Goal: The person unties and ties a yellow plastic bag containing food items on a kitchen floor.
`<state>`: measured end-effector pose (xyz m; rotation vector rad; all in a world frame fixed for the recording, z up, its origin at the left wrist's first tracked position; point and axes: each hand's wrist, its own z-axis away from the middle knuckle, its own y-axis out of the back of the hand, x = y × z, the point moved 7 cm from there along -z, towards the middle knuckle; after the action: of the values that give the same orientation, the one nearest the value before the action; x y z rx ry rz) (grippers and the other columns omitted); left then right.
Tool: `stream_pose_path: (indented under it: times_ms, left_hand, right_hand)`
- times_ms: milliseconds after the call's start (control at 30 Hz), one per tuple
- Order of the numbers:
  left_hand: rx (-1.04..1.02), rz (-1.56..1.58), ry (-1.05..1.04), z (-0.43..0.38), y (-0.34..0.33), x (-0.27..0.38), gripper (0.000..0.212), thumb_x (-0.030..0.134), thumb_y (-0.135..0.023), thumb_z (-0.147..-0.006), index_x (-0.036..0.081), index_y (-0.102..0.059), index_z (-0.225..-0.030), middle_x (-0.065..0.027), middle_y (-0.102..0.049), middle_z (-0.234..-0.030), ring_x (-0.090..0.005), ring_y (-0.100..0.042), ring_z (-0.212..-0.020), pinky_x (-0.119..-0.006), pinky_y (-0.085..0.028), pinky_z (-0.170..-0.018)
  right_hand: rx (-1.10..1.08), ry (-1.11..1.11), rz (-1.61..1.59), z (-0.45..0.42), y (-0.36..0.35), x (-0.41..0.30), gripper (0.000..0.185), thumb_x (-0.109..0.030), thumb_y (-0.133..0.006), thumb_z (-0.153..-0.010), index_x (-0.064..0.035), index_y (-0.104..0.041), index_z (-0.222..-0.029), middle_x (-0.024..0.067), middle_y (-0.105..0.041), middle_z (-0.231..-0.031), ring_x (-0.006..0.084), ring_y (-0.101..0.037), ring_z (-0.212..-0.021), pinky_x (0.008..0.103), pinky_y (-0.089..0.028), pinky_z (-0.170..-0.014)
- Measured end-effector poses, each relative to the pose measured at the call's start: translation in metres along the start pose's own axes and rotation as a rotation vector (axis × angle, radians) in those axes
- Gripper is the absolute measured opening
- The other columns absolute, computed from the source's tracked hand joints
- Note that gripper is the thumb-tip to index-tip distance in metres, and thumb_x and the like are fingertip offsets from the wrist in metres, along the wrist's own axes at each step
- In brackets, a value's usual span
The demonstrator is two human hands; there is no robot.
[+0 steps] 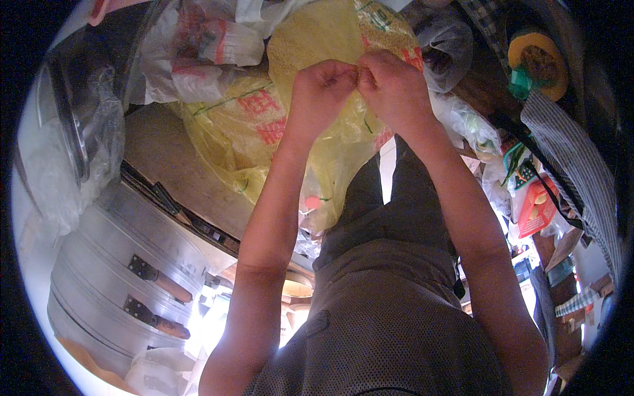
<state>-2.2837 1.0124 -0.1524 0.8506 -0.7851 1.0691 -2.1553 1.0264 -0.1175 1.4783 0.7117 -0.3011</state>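
Observation:
A large translucent yellow plastic bag with red printing and green lines lies before me, with tan, grainy contents showing through. Over its middle, my left hand and my right hand meet fingertip to fingertip. Both have curled fingers and appear to pinch the bag's thin film between them, though the fingers hide the exact grip. Loose yellow film hangs beneath the hands towards my dark trousers. A small round red spot shows near the film's lower end.
Stacked metal steamer tiers with wooden-ended handles stand at lower left. A knife lies along the board's edge. White plastic bags are at upper left. At right are a clear bag, striped cloth and a red basket.

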Motion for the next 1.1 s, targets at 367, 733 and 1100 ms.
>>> stream_pose_path:
  times_ms: [367,733,1100]
  left_hand:
    - [0.068,0.342,0.157,-0.002,-0.004,-0.014,0.015,0.009,-0.06,-0.085,-0.002,-0.068,-0.091,0.0,-0.064,-0.079,-0.0056,-0.054,-0.069,-0.02,-0.044,-0.062]
    - [0.09,0.353,0.204,-0.004,-0.006,-0.016,0.016,0.01,-0.063,-0.082,-0.002,-0.068,-0.091,0.0002,-0.063,-0.076,-0.0051,-0.053,-0.065,-0.02,-0.041,-0.058]
    - [0.085,0.291,0.176,-0.004,-0.01,-0.008,0.014,0.009,-0.061,-0.084,-0.002,-0.068,-0.089,-0.0008,-0.062,-0.073,-0.0064,-0.053,-0.06,-0.021,-0.041,-0.055]
  right_hand:
    - [0.091,-0.323,-0.528,0.01,-0.003,0.027,0.009,-0.006,-0.063,-0.074,-0.003,-0.061,-0.082,0.0134,-0.063,-0.073,0.0265,-0.064,-0.066,0.0344,-0.051,-0.062]
    - [0.057,-0.454,-0.592,0.021,-0.014,0.047,0.01,-0.004,-0.065,-0.08,-0.0019,-0.063,-0.089,0.0023,-0.066,-0.077,0.0063,-0.061,-0.071,0.0232,-0.051,-0.065]
    - [0.102,-0.333,-0.458,0.019,-0.003,0.031,0.013,-0.008,-0.066,-0.075,-0.0034,-0.061,-0.086,0.0134,-0.064,-0.077,0.0288,-0.065,-0.07,0.0366,-0.052,-0.065]
